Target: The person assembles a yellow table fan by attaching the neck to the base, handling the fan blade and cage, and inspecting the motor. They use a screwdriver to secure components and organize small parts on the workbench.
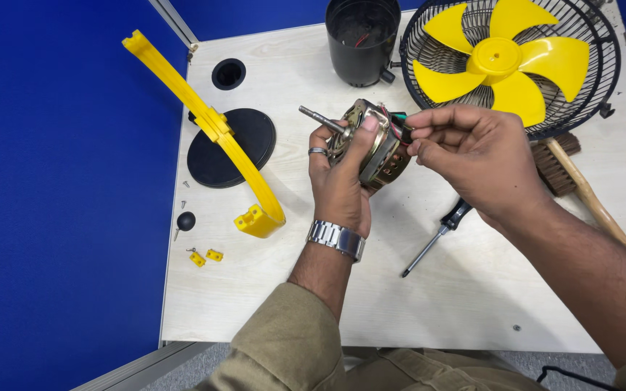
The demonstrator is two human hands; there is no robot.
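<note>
Left hand [338,181] is gripping the fan motor [371,145], right hand [472,156] fingertips pinching its wires [398,127]; probably freeing leads, needing a gentle pull.

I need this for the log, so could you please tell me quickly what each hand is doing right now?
Left hand: closed around the fan motor, holding it up.
Right hand: fingertips pinched on the motor's wires.

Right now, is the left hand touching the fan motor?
Touching. The head view shows the left hand wrapped around the fan motor, thumb pressed over its metal housing.
</note>
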